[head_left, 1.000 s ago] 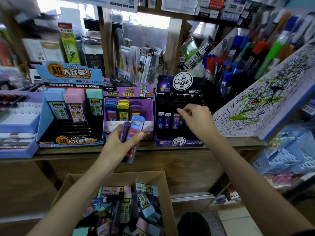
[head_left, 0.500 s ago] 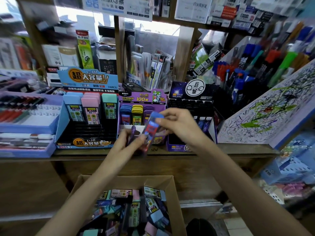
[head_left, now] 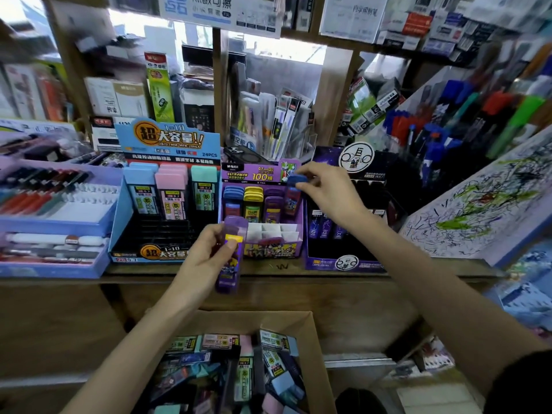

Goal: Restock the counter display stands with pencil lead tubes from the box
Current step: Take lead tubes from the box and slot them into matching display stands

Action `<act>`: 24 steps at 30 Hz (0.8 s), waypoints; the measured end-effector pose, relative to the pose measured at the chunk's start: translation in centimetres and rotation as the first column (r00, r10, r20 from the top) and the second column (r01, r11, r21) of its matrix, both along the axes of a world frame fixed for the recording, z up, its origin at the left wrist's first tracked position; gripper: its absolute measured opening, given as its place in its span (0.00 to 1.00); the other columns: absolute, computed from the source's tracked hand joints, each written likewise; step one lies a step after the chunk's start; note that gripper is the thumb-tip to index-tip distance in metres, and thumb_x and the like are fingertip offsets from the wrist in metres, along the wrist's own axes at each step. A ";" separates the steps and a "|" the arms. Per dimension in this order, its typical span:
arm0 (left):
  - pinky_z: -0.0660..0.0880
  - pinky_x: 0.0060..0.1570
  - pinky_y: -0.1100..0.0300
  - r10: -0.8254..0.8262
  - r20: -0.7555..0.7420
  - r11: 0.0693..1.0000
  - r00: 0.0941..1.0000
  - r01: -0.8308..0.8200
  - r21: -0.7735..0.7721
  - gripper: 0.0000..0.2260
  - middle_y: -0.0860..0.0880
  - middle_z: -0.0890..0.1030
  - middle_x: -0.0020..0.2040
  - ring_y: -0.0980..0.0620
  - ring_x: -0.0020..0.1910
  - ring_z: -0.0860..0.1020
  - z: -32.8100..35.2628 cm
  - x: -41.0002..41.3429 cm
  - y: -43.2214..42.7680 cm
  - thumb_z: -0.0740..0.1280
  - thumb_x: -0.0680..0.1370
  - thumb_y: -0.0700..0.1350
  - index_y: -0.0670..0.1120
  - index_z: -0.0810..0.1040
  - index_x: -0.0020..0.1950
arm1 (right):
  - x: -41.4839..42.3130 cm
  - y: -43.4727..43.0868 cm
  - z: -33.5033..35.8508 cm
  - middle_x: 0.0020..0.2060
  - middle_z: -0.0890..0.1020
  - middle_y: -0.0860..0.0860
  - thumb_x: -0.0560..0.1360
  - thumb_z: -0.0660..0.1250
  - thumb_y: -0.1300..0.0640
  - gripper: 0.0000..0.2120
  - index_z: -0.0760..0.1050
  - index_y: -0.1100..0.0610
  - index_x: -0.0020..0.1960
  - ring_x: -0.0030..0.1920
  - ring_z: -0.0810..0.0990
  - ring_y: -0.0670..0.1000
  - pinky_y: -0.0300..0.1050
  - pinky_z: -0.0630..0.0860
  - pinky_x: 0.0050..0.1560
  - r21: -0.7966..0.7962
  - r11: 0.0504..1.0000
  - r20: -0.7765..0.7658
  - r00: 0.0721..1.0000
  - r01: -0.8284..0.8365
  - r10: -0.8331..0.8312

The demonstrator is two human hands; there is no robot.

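Flanking purple stand (head_left: 270,249): black stand (head_left: 343,262).

1. There is only one camera. It sits on the person's head.
2. It looks forward and down at the wooden counter (head_left: 283,268) and the display stands (head_left: 263,249).
3. It is close. The person's arms (head_left: 134,354) come in from the bottom edge.
4. The box (head_left: 318,354) sits low in the picture, below the counter.
5. The wide lens bends the shelves (head_left: 433,40) near the edges.
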State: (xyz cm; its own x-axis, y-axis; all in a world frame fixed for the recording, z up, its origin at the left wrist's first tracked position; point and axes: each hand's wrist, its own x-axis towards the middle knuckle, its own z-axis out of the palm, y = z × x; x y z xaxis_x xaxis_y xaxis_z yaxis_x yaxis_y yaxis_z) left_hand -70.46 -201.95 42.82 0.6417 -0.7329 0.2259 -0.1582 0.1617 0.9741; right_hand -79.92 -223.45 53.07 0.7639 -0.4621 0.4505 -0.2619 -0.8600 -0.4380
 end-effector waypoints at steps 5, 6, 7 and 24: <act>0.74 0.43 0.68 0.018 0.064 1.000 0.998 -0.019 0.009 0.06 0.44 0.77 0.44 0.58 0.44 0.77 0.9 -0.3 0.7 0.65 0.77 0.38 0.48 0.77 0.51 | 0.8 -0.2 -1.1 0.41 0.77 0.52 0.74 0.69 0.55 0.10 0.74 0.55 0.53 0.46 0.76 0.56 0.45 0.67 0.40 -0.296 0.955 -0.103 0.994 -0.011 -0.021; 0.74 0.43 0.66 0.019 0.067 1.000 0.998 -0.020 0.013 0.07 0.42 0.76 0.43 0.56 0.44 0.76 1.1 -0.4 0.7 0.65 0.77 0.38 0.48 0.77 0.51 | 0.9 -0.3 -1.2 0.40 0.76 0.51 0.73 0.69 0.55 0.09 0.74 0.56 0.52 0.46 0.75 0.56 0.44 0.65 0.40 -0.319 0.948 -0.099 0.995 -0.025 -0.008; 0.73 0.45 0.62 0.018 0.072 1.000 0.997 -0.019 0.021 0.07 0.39 0.75 0.43 0.54 0.44 0.76 1.3 -0.5 0.8 0.65 0.77 0.37 0.47 0.77 0.51 | 1.0 -0.4 -1.3 0.41 0.77 0.51 0.73 0.69 0.55 0.08 0.75 0.56 0.50 0.47 0.74 0.56 0.44 0.64 0.42 -0.349 0.936 -0.110 0.994 -0.040 0.001; 0.75 0.46 0.67 0.026 0.232 0.999 0.972 -0.019 -0.036 0.10 0.53 0.79 0.41 0.58 0.40 0.77 6.5 -2.0 -2.2 0.68 0.74 0.35 0.51 0.77 0.47 | -2.5 6.2 1.1 0.40 0.78 0.45 0.73 0.70 0.61 0.10 0.78 0.57 0.54 0.41 0.77 0.46 0.41 0.74 0.47 0.267 0.905 0.001 0.939 -0.332 0.344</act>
State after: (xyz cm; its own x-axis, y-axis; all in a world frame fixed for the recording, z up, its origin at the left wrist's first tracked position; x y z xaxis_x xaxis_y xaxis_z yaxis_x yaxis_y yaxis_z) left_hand -72.47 -204.19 49.35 0.5852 -0.7085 0.3945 -0.3834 0.1869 0.9045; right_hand -82.42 -217.27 54.22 0.9115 -0.2684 0.3116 -0.0005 -0.7583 -0.6519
